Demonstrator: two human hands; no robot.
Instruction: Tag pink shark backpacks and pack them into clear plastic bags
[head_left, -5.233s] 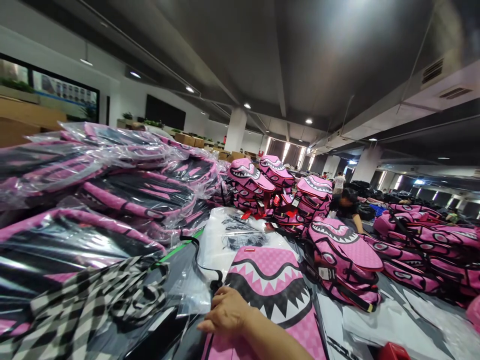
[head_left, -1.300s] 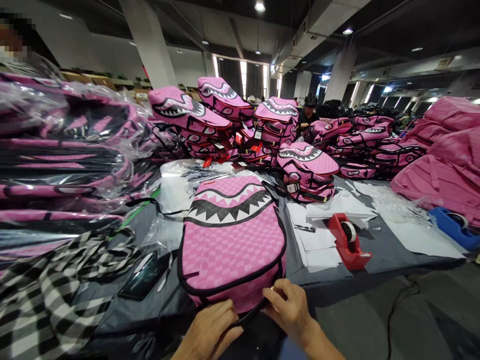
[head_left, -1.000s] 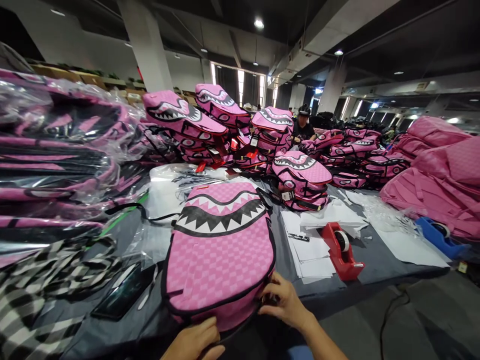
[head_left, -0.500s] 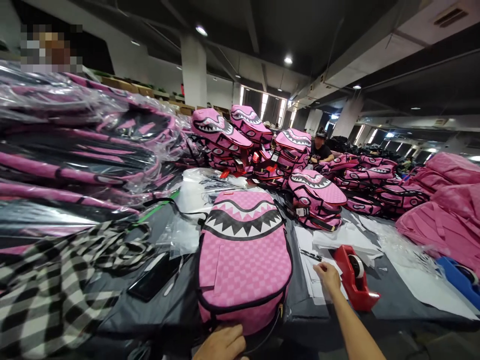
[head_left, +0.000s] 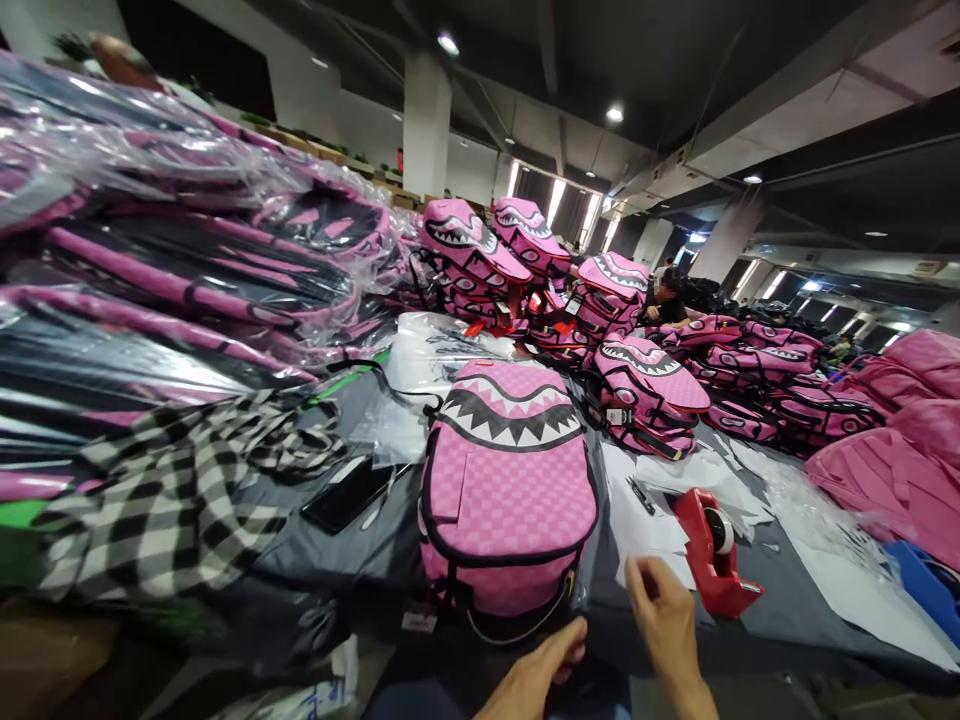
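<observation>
A pink checkered backpack with a shark-mouth print lies front up on the dark-covered table before me. My left hand is just below its bottom edge, fingers stretched to the right, with nothing visible in them. Over the table's front edge, my right hand is raised right of the backpack, thumb and fingertips drawn together. Whatever they may hold is too small to make out. White paper sheets lie beyond that hand, with a small dark tool on them. Beside them stands a red tape dispenser.
Plastic-wrapped backpacks are heaped at left, behind a black-and-white checked cloth. A phone lies left of the backpack. More shark-print backpacks are piled at the back; plain pink bags and a blue dispenser are at right.
My left hand has left the backpack's bottom edge and moved right. The right hand has drawn back from the papers and dark tool toward me. The view has shifted slightly.
</observation>
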